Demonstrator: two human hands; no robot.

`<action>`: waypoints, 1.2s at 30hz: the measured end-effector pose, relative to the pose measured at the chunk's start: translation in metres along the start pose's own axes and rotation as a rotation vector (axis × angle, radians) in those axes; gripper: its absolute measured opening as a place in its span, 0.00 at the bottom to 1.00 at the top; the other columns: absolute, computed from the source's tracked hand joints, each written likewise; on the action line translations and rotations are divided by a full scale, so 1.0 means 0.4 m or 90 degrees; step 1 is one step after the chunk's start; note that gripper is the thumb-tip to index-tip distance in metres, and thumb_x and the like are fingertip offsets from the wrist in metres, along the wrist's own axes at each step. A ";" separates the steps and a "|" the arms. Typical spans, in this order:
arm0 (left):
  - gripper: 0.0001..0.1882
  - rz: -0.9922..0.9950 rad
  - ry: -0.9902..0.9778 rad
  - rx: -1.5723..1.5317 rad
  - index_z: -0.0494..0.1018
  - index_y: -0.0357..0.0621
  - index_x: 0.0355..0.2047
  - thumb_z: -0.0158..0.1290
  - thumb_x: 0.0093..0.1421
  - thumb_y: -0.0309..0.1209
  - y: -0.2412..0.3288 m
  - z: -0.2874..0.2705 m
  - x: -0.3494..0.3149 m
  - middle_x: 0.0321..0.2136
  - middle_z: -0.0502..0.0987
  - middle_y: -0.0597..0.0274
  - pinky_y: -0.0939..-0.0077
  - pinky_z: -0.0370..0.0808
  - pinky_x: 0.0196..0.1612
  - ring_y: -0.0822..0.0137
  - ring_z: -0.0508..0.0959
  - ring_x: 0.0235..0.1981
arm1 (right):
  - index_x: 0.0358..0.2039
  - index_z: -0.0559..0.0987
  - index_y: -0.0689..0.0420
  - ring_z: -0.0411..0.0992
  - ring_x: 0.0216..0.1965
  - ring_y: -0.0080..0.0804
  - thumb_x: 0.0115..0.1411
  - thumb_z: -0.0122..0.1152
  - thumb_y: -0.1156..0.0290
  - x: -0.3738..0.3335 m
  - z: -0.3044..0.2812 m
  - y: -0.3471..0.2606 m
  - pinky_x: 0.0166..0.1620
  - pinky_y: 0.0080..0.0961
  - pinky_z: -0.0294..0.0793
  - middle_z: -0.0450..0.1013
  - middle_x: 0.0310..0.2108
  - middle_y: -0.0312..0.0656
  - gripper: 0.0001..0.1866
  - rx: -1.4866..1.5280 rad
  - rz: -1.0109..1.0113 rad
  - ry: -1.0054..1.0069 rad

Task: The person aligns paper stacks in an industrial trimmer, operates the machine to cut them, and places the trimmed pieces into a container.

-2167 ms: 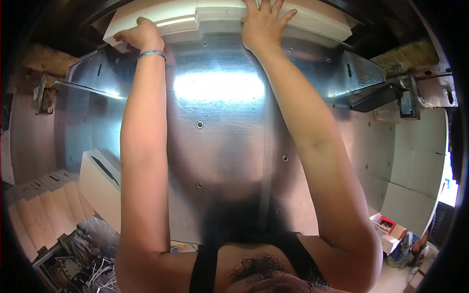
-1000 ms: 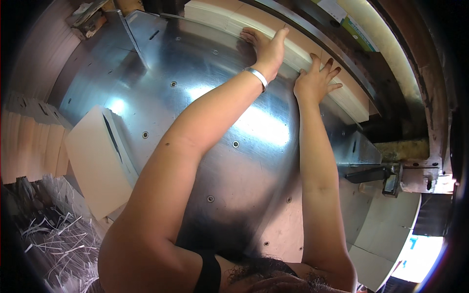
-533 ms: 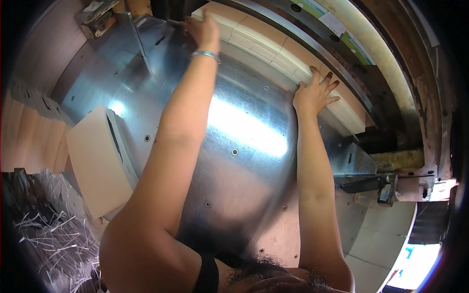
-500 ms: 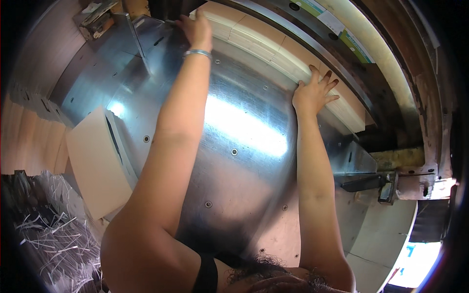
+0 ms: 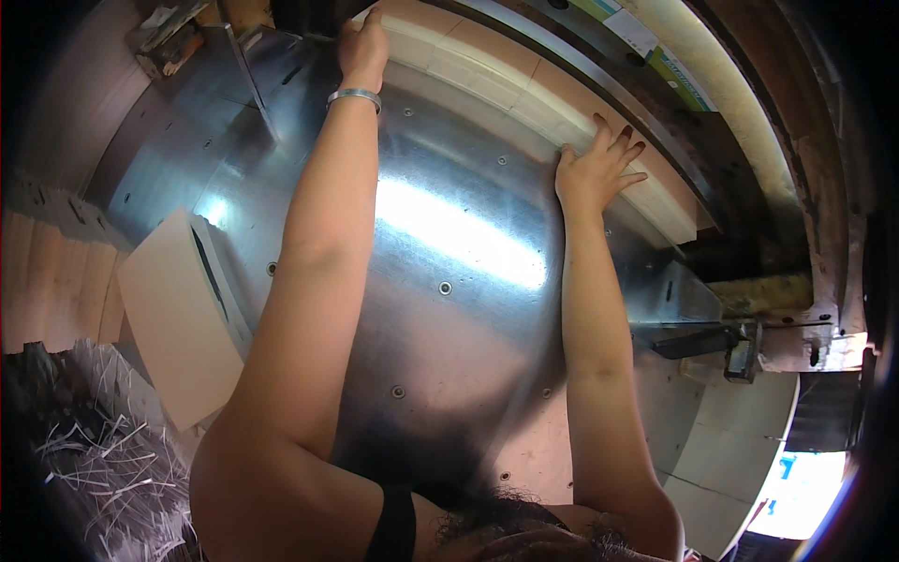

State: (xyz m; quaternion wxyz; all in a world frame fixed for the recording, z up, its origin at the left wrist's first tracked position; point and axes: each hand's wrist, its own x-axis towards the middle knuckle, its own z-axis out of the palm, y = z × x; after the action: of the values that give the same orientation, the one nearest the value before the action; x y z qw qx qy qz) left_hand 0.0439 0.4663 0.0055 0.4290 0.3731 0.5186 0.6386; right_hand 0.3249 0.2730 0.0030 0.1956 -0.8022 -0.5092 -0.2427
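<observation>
A long row of pale stacked sheets (image 5: 468,73), peach on top with layered white edges, lies under a metal bar at the far side of the steel table (image 5: 459,351). At the row's left end my left hand (image 5: 363,51), with a bracelet on its wrist, is closed against the corner; its fingers are bent and partly hidden. Farther right, my right hand (image 5: 597,173) rests on the stack's near edge, fingers spread wide over the top. Both arms reach straight out across the table.
A pale block of sheets (image 5: 183,314) stands at the left beside a heap of shredded paper strips (image 5: 112,468). An upright metal plate (image 5: 245,84) rises at the far left. A black lever (image 5: 698,343) sits at the right, with white panels (image 5: 726,450) below it.
My left hand has shifted slightly left and away from me, its fingers now more bent. My right hand has moved a little left and away, still spread on the stack.
</observation>
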 end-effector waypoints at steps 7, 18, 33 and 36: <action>0.54 -0.003 0.023 0.012 0.28 0.27 0.72 0.46 0.69 0.54 -0.018 0.116 -0.106 0.75 0.26 0.39 0.58 0.32 0.77 0.47 0.27 0.77 | 0.61 0.69 0.49 0.41 0.75 0.65 0.55 0.71 0.60 -0.028 -0.008 0.023 0.68 0.77 0.34 0.55 0.70 0.58 0.34 0.117 0.001 0.057; 0.55 -0.002 -0.070 -0.021 0.24 0.28 0.72 0.44 0.69 0.56 0.005 0.175 -0.223 0.74 0.22 0.36 0.56 0.27 0.75 0.48 0.22 0.76 | 0.61 0.68 0.56 0.46 0.74 0.57 0.58 0.70 0.63 -0.019 -0.015 0.007 0.73 0.58 0.40 0.56 0.69 0.52 0.33 0.627 0.103 0.234; 0.58 -0.007 -0.062 -0.027 0.26 0.28 0.72 0.46 0.66 0.60 -0.008 0.175 -0.229 0.75 0.23 0.37 0.57 0.28 0.75 0.50 0.23 0.76 | 0.74 0.25 0.42 0.15 0.77 0.38 0.66 0.59 0.53 -0.069 0.021 -0.154 0.74 0.56 0.25 0.17 0.75 0.41 0.56 1.351 0.226 -0.259; 0.58 -0.030 -0.056 -0.039 0.26 0.28 0.72 0.45 0.66 0.60 -0.017 0.192 -0.254 0.75 0.23 0.37 0.58 0.28 0.75 0.51 0.23 0.76 | 0.68 0.50 0.36 0.49 0.69 0.29 0.68 0.57 0.58 -0.065 0.048 -0.168 0.74 0.55 0.30 0.47 0.69 0.33 0.34 1.387 0.301 -0.237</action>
State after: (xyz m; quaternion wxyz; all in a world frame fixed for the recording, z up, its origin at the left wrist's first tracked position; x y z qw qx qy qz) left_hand 0.1518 0.3984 0.0098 0.4774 0.3751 0.4883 0.6268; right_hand 0.2578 0.2923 -0.0234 0.7529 -0.3038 -0.3063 0.4970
